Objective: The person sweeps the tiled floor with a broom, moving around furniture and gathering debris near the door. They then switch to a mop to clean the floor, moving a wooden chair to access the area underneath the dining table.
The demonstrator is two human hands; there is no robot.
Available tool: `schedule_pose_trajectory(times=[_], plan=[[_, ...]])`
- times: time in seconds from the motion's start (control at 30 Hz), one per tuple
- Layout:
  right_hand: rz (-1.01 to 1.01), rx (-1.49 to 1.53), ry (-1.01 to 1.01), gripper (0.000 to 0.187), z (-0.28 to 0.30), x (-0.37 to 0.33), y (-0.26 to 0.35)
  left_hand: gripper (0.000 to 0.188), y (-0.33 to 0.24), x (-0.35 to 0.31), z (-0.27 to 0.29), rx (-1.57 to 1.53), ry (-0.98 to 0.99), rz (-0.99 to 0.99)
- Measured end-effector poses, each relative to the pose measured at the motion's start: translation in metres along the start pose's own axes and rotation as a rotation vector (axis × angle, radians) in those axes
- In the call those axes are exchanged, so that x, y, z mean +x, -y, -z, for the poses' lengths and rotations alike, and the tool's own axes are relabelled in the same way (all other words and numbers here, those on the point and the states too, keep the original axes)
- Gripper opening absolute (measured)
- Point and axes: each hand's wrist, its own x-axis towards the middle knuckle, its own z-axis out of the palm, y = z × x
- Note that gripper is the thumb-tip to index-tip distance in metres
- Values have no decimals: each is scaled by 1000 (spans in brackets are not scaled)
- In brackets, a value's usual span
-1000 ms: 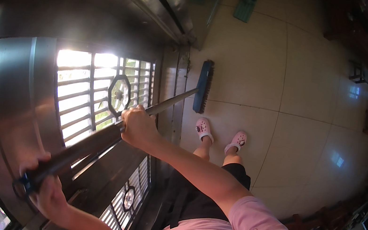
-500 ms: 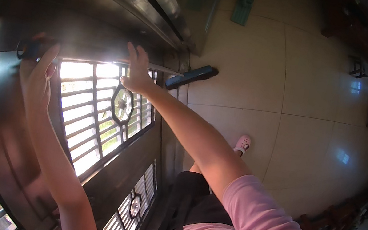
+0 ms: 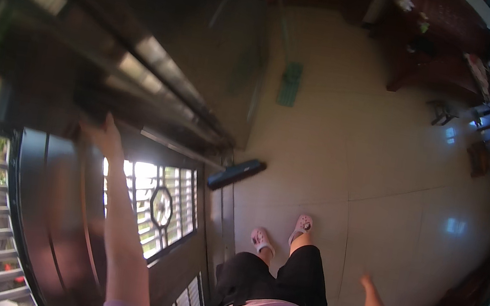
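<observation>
My left hand (image 3: 103, 137) is raised at the left in front of the dark metal door (image 3: 59, 188). Its fingers look curled round the upper end of a broom, though blur and shadow hide the grip. The thin broom pole (image 3: 182, 148) slants down from there to a dark blue-grey broom head (image 3: 237, 174) on the floor by the door frame. At the lower right, my right hand (image 3: 367, 280) hangs low over the tiles, away from the broom. It is small and smeared, so its fingers do not show clearly.
A green flat head on a long pole (image 3: 289, 84) stands on the tiled floor (image 3: 322, 145) farther off. Dark wooden furniture (image 3: 434, 73) and a small stool (image 3: 441, 112) line the right. Barred window panels (image 3: 161, 204) pierce the door. My pink clogs (image 3: 260, 239) are below.
My right hand has come away from the broom pole and dropped to the lower right. My left hand appears lower and farther right. The view has shifted, showing both my feet.
</observation>
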Motion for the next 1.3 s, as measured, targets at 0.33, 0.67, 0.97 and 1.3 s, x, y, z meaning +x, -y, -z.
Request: schedule_pose_trajectory(times=[0.33,0.67,0.97,1.3], plan=[[-25,683,220,25,86,-49,42,61,-181,-209,-91,-163,317,-270],[697,843,-418,17,323,39,195,40,-298,-125,-264,-268,864,209],[677,560,-410,26,385,30,254,37,-347,19,-473,-353,737,336],[16,733,-53,26,391,29,251,70,-343,116,-725,-57,474,480]])
